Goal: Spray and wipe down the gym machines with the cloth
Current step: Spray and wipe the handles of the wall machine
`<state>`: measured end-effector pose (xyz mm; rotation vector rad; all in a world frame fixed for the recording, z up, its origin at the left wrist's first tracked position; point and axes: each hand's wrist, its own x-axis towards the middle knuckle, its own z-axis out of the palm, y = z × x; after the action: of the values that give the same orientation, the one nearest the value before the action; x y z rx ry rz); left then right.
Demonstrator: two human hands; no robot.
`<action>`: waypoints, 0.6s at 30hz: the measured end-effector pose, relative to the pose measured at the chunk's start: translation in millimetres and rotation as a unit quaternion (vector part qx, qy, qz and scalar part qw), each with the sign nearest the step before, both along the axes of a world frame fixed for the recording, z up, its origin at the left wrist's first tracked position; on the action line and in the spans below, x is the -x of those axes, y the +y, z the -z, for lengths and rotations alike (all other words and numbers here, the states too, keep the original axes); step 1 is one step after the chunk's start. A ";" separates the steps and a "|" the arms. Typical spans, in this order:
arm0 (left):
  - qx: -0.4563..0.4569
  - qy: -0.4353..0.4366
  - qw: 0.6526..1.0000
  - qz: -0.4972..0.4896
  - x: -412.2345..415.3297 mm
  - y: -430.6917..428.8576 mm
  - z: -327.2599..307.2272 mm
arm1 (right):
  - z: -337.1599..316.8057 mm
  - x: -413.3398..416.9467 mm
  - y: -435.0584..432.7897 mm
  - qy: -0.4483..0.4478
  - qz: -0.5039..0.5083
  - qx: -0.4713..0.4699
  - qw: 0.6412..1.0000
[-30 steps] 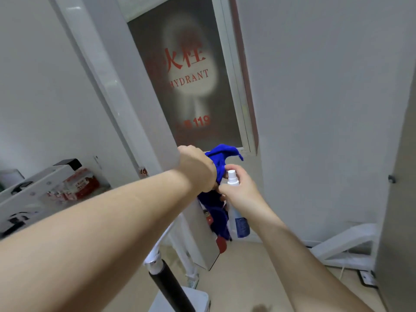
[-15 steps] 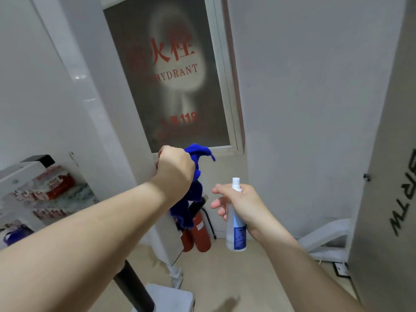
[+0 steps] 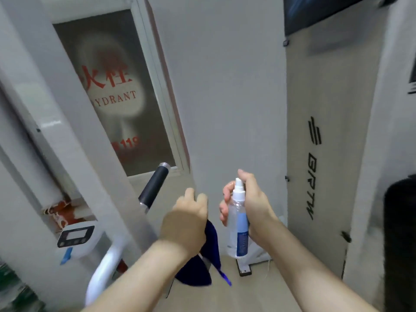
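Observation:
My left hand (image 3: 185, 218) is closed on a dark blue cloth (image 3: 203, 264) that hangs down below the fist, near the middle of the view. Just to its right, my right hand (image 3: 252, 206) holds a clear spray bottle (image 3: 237, 224) with a white nozzle and blue label, upright, a finger resting over the nozzle top. A white gym machine stands to the left, with a black-gripped handlebar (image 3: 154, 184) and a small display console (image 3: 75, 236) on a white curved frame (image 3: 105, 266). The two hands are apart by a narrow gap.
A fire hydrant cabinet door (image 3: 112, 95) with red lettering is behind the machine. A white pillar (image 3: 74, 122) stands at left and a tall beige panel (image 3: 319, 143) with black lettering at right. A dark object (image 3: 399, 233) sits at the right edge. Beige floor lies below.
My left hand with the cloth has come down and away from the pillar edge. The right hand has raised the bottle. The view has swung, bringing the handlebar, the console and the beige panel into sight.

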<state>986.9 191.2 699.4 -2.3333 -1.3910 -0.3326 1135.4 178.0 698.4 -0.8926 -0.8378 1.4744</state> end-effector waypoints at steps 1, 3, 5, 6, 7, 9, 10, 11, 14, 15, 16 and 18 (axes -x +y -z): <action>0.028 -0.042 0.999 0.015 -13.5 -5.9 6.8 | 0.8 -12.7 -5.5 0.005 0.037 -0.005 0.999; 0.122 -0.146 0.980 0.065 -38.7 -21.8 17.3 | 5.0 -35.8 -21.0 0.010 0.102 -0.009 0.995; 0.241 -0.248 0.932 0.110 -62.1 -36.2 21.6 | 9.0 -59.3 -37.9 0.018 0.145 -0.001 0.989; 0.292 -0.282 0.906 0.123 -69.4 -41.3 22.9 | 8.3 -67.3 -44.7 0.027 0.150 0.005 0.988; 0.338 -0.295 0.884 0.133 -82.0 -48.2 28.6 | 12.1 -79.9 -55.6 0.040 0.162 0.013 0.986; 0.405 -0.298 0.849 0.162 -100.2 -63.0 37.9 | 19.3 -100.0 -73.1 0.037 0.190 0.016 0.981; 0.445 -0.295 0.827 0.173 -111.0 -71.0 42.8 | 23.2 -111.4 -83.1 0.024 0.211 0.019 0.977; 0.488 -0.294 0.801 0.181 -123.6 -79.7 48.9 | 27.4 -124.3 -94.2 0.014 0.235 0.021 0.972; 0.578 -0.297 0.738 0.182 -156.7 -109.5 55.9 | 32.9 -154.5 -119.3 0.011 0.283 0.026 0.959; 0.572 -0.298 0.740 0.190 -173.0 -122.3 60.5 | 35.5 -168.0 -131.2 0.014 0.297 0.027 0.955; 0.554 -0.311 0.748 0.192 -184.2 -131.1 64.2 | 37.1 -176.1 -138.8 0.011 0.305 0.025 0.952; 0.512 -0.347 0.767 0.174 -203.9 -145.1 70.4 | 42.8 -190.9 -153.1 0.001 0.319 0.021 0.948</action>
<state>1190.8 46.1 629.0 -3.6653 -1.7067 -0.7481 1326.3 24.9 655.6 -1.0681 -0.4464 0.9255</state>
